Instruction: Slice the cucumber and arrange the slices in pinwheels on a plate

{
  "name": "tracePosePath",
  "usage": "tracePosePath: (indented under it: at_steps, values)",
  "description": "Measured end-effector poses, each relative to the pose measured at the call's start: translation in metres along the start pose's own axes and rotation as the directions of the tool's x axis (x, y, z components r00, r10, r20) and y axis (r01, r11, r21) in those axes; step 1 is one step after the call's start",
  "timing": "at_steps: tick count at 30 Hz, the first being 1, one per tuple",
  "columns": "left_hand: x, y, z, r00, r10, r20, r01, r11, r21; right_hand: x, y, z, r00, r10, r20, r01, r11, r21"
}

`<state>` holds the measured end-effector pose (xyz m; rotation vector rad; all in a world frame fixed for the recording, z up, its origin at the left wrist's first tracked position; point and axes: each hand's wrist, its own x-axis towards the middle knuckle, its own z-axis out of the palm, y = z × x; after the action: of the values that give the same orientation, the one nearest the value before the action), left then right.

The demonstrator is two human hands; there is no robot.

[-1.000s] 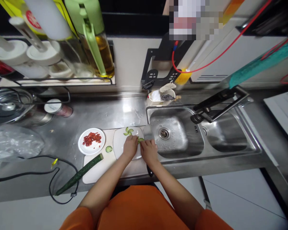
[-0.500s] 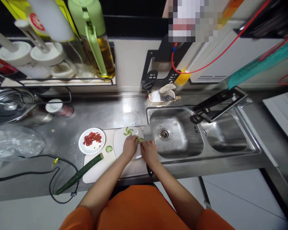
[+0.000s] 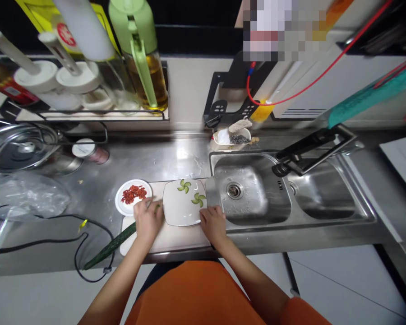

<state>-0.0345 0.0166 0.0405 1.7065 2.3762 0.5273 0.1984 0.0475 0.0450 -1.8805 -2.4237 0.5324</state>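
One round red logo; left hand at green cucumber slice, right hand at square white plate; both half-curled, grips unclear.

Moderate, cool indoor light, white glare on the steel worktop, glint on the square plate, sheen in the sink, dark upper-right corner, wide-angle stretching towards edges, jars softly blurred, pixelated patch above.

Head-worn view: from above, facing forward and down at hands, counter.
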Motion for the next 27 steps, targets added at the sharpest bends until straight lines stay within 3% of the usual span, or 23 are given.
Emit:
tracePosePath:
  at_steps: [3, 6, 18, 27]
  values:
    - [-0.011, -0.017, -0.009, 0.993, -0.117, 0.015, 0.114, 0.985, 0.132, -0.003, -0.004, 0.002, 0.999, -0.032, 0.013, 0.032, 0.999, 0.001]
    - [-0.016, -0.019, -0.007, 0.987, -0.147, 0.058, 0.134, 0.974, 0.183, -0.004, -0.009, 0.003, 0.997, -0.067, 0.041, 0.067, 0.998, -0.008]
    - [-0.013, -0.017, 0.004, 0.972, -0.189, 0.138, 0.165, 0.972, 0.165, -0.008, -0.02, 0.005, 0.988, -0.121, 0.1, 0.124, 0.992, -0.032]
    - [-0.017, -0.018, 0.005, 0.986, -0.113, 0.124, 0.092, 0.983, 0.159, -0.01, -0.021, 0.005, 0.987, -0.137, 0.079, 0.141, 0.989, -0.036]
